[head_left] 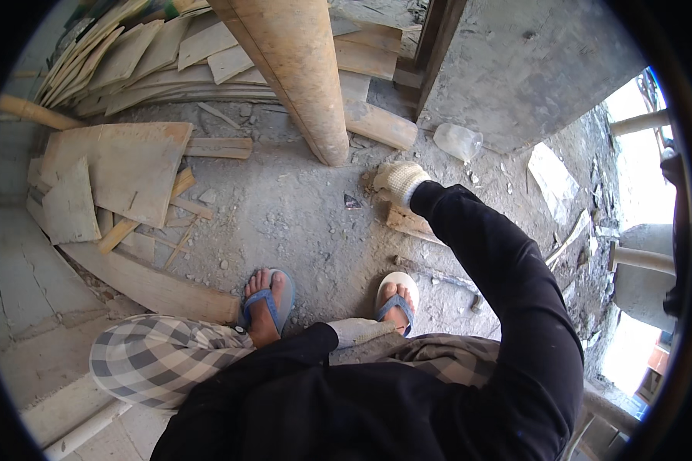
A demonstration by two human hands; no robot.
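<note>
My right hand [398,182], in a cream knitted work glove, reaches down to the dusty ground just right of the foot of a thick bamboo post [304,84]. Its fingers are bent inward around a small brownish lump, too unclear to name. Close below that hand lies a short wooden block [411,223]. My left hand [361,332], in a pale glove, is held low in front of my body by my right sandal [397,296]. Its fingers are not clear enough to show whether they grip anything.
Stacked plywood sheets [154,58] lie at the back left, with a loose board [119,165] and wood strips nearer. A bamboo piece [380,123] and a clear plastic cup [457,140] lie by a concrete block [530,69]. Rubble and scraps [553,180] cover the right side.
</note>
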